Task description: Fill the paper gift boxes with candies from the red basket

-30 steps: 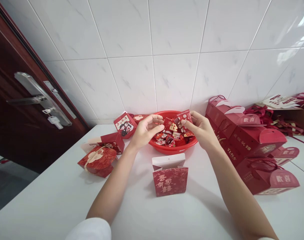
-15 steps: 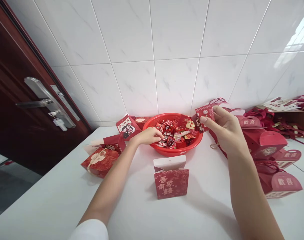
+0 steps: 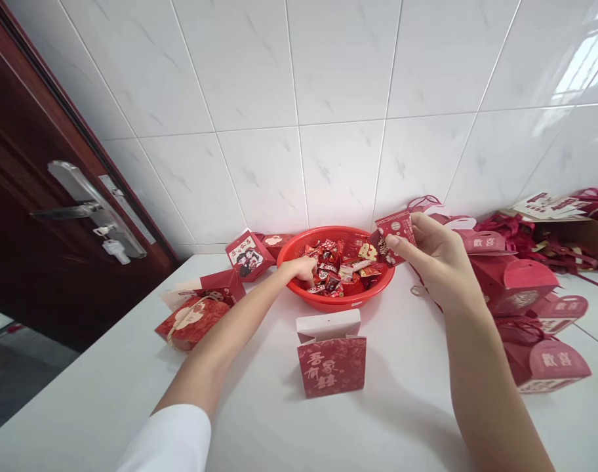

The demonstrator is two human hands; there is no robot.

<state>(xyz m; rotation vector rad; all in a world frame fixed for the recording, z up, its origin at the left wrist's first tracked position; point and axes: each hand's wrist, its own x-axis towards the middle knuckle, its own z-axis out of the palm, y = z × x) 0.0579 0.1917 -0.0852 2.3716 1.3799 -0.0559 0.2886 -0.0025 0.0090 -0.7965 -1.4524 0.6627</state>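
A red plastic basket (image 3: 336,303) holds many small wrapped sweets (image 3: 332,280). My left hand (image 3: 301,269) reaches over its left rim, fingers bent down among the sweets; what the fingertips hold, if anything, is hidden. Beyond the right rim, my right hand (image 3: 429,252) pinches a red printed packet (image 3: 396,229) between thumb and fingers. In front of the basket, a red paper box (image 3: 332,367) with pale lettering stands upright, its top open and a white flap raised at the back.
On the left are a red box with a rope handle (image 3: 193,321) and a box with a cartoon couple (image 3: 247,254). Several red boxes (image 3: 518,282) crowd the right, beside ribbons in a carton (image 3: 594,242). Behind rises a tiled wall (image 3: 343,157).
My left hand has dipped deeper among the sweets, its fingers curling down. My right hand still holds the packet. The whole view has shifted slightly.
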